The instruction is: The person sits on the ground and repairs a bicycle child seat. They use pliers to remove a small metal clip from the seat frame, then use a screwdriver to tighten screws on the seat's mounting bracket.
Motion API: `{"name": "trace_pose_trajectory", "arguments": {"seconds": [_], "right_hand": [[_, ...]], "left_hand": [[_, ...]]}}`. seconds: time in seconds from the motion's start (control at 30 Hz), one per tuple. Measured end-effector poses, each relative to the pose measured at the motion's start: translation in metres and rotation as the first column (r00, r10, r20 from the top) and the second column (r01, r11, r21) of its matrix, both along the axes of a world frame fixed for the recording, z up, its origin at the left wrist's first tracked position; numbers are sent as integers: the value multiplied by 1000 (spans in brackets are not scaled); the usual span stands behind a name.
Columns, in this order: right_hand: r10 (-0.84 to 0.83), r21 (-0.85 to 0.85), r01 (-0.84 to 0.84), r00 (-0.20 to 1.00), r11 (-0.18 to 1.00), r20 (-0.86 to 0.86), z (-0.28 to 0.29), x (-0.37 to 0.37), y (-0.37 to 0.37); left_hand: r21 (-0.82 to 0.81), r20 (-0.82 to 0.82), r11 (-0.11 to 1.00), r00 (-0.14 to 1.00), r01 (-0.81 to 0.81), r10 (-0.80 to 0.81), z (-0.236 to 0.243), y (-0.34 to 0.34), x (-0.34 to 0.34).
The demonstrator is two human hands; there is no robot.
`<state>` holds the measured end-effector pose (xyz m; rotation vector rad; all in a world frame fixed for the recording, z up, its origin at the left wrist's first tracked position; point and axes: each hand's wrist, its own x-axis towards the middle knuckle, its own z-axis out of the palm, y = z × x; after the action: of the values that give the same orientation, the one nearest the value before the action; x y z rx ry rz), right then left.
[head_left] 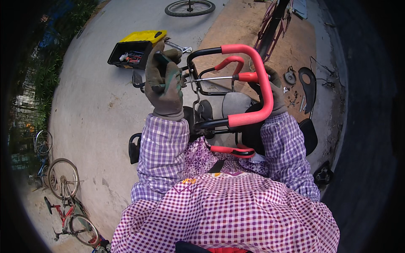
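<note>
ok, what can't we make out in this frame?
All in the head view:
Right hand: grip hidden behind the red padded bar.
Screwdriver: tip contact beside the left hand too small.
Toolbox: contents too small, jumbled.
Loose parts on the board: too small.
Purple bike frame: cut off by the top edge.

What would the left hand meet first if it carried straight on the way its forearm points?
In the picture, the left hand lines up with the right end of the toolbox's yellow lid. Depth is unclear; it might pass above it.
</note>
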<state>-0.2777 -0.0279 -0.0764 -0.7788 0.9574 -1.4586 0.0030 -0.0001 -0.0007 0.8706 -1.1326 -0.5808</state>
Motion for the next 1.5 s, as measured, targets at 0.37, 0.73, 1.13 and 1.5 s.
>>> {"name": "trace_pose_trajectory", "arguments": {"seconds": [0.37,0.73,1.13,1.5], "right_hand": [[9,140,24,973,990,-231,-9,-6,-2],[160,368,-21,923,929,-351,-7,-10,-37],[192,5,-192,979,981,-74,-26,-18,-37],[106,26,-106,994,994,10,-20,-12,-38]], "left_hand": [[6,-36,1000,999,-1,1,3,2,-2],[-15,64,999,997,-34,35,2,0,1],[48,-28,999,1000,6,-5,5,3,0],[4,-4,1000,1000,-11,11,1,0,1]]}}
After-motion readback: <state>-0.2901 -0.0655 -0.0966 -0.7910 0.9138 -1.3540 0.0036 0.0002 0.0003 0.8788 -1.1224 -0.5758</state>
